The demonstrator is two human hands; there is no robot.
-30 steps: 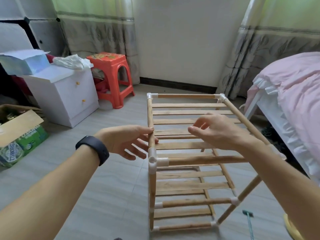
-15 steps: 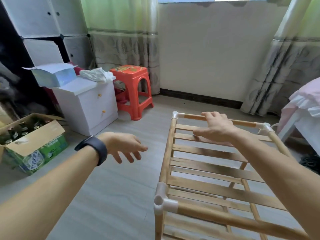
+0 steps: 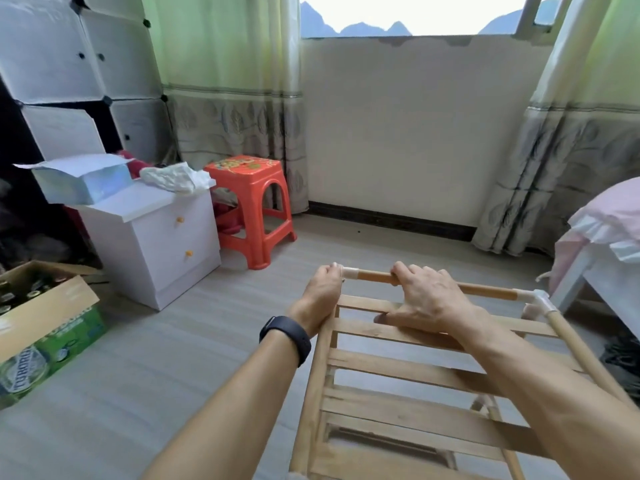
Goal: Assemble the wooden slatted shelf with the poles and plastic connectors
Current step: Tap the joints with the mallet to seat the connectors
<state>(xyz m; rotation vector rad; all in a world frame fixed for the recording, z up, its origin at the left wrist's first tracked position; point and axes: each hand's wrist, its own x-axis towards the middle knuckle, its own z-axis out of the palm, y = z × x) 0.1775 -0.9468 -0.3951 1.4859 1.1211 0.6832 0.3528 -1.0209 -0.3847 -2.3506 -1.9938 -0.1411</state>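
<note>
Shelf [image 3: 398,370] of wooden slats, stood on the floor [image 3: 173,358], is gripped at its far left corner by the left hand [image 3: 320,292], while its far pole [image 3: 485,290] is clasped under the curled right hand [image 3: 427,299].

One wooden slatted shelf [image 3: 398,370], with two white plastic corner connectors [image 3: 538,301] in view at its far edge and one round wooden pole [image 3: 485,289] spanning between them. Two bare hands: one left hand [image 3: 322,289], one right hand [image 3: 426,299]. One black wristband [image 3: 285,336]. One orange-red plastic stool [image 3: 252,188]. One white two-drawer cabinet [image 3: 152,258] with two orange knobs [image 3: 179,220], bearing one pale blue open carton [image 3: 83,181] and one crumpled white cloth [image 3: 176,178]. One green-printed cardboard box [image 3: 52,327] of bottles, number not countable. Two green-and-grey curtains [image 3: 225,98]. One pink-covered bed [image 3: 609,216].
</note>
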